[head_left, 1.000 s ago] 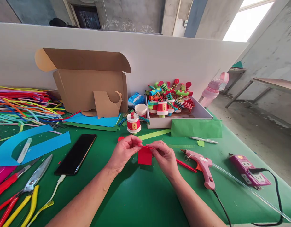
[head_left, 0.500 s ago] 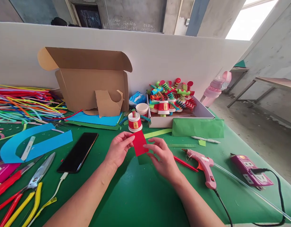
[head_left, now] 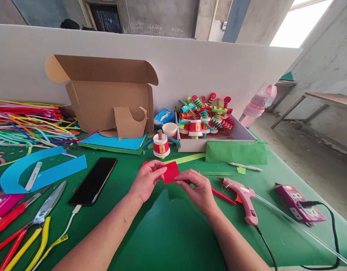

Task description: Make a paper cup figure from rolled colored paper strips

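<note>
Between my two hands, a small red paper piece (head_left: 171, 172) is held up just above the green table. My left hand (head_left: 146, 180) pinches its left edge between thumb and fingers. The fingertips of my right hand (head_left: 198, 188) close on its lower right corner. Just beyond my hands stands an upside-down red-and-white paper cup (head_left: 161, 146) with green folded-paper arms and a small folded strip on top. A red disc (head_left: 145, 163) lies partly hidden behind my left hand. To the right of my right hand are red strips (head_left: 224, 197) and a pink glue gun (head_left: 242, 197).
At the back, a box (head_left: 212, 146) holds several finished paper-cup figures. A cardboard box (head_left: 109, 101) stands open behind blue sheets. On the left lie pipe cleaners (head_left: 29, 124), a phone (head_left: 93, 181), scissors (head_left: 50, 201) and pliers (head_left: 45, 241). A power strip (head_left: 299, 203) is at the right.
The red paper has turned from hanging flat, through a tilt, to a sideways position. My right hand let its fingers spread near it, then pinched its corner again.
</note>
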Demonstrator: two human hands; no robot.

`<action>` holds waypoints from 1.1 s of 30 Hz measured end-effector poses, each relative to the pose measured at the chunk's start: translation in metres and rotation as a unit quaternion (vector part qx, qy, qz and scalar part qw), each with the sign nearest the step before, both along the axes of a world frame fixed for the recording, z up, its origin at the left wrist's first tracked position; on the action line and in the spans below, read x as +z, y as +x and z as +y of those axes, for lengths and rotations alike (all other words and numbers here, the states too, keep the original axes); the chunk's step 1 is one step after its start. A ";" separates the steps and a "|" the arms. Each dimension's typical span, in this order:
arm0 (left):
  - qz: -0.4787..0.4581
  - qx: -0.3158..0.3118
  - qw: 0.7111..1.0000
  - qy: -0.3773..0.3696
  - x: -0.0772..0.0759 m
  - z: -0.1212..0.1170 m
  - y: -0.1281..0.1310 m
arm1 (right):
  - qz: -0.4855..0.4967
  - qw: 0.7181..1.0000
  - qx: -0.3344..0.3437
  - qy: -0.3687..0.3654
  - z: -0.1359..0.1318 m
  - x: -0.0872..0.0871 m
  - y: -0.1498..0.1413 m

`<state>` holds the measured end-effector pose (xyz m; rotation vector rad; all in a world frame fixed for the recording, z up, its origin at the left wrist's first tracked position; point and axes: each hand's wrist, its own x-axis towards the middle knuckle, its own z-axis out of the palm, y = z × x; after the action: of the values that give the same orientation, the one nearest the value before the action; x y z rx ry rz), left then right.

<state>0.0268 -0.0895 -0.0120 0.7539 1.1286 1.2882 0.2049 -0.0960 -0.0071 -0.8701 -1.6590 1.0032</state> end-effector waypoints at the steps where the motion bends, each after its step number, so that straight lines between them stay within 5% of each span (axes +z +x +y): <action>1: 0.023 0.000 1.000 0.022 0.000 0.000 0.001 | 0.025 0.999 0.000 -0.034 0.001 0.000 -0.001; 6: 0.207 0.004 0.961 0.182 0.002 -0.005 0.002 | 0.128 0.962 0.023 -0.238 0.003 -0.003 -0.002; 12: 0.368 -0.015 0.858 0.358 0.003 -0.013 0.003 | 0.186 0.926 0.036 -0.328 0.004 0.000 0.001; 33: 0.525 0.021 0.688 0.500 -0.004 -0.012 0.000 | 0.242 0.898 0.007 -0.367 0.006 0.000 0.003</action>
<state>0.0265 -0.1017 -0.0161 2.5492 1.1952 1.4836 0.2082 -0.0899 -0.0067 -0.9705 -0.8492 1.7429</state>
